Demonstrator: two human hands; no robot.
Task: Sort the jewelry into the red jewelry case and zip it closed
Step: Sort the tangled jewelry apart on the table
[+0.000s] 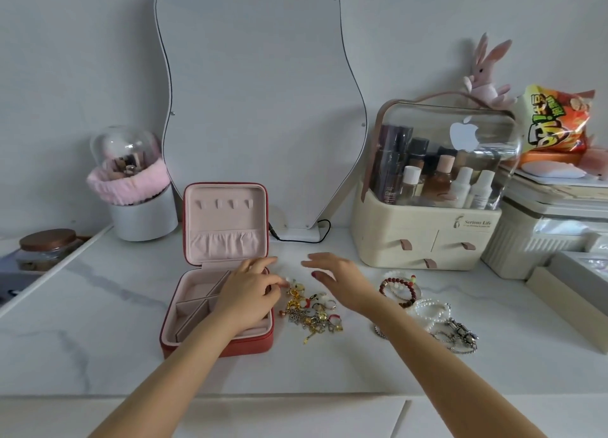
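Head view looks down on a white marbled surface where the red jewelry case lies unzipped, its lid standing upright against a wavy mirror and its pale pink divided tray facing up. The left hand reaches across the right part of the tray, its fingertips at the case's right edge, curled together on a small pale piece at the top of the pile of rings and charms; the grip is narrow, a pinch, though the piece is too small to name. The right hand hovers just above the surface, behind and to the right of that pile, with fingers spread and relaxed, holding nothing, its grip wide. The pile lies on the surface just beside the case's right wall, between the two hands. Further right, partly behind the right forearm, lie beaded bracelets, a string of pearls and a silver chain, all well apart from the case.

Behind the case stands a white pot with a pink band and a clear dome. At the right a cream cosmetics organizer holds bottles under a clear cover, with a pink plush rabbit on top and a snack bag beside it.
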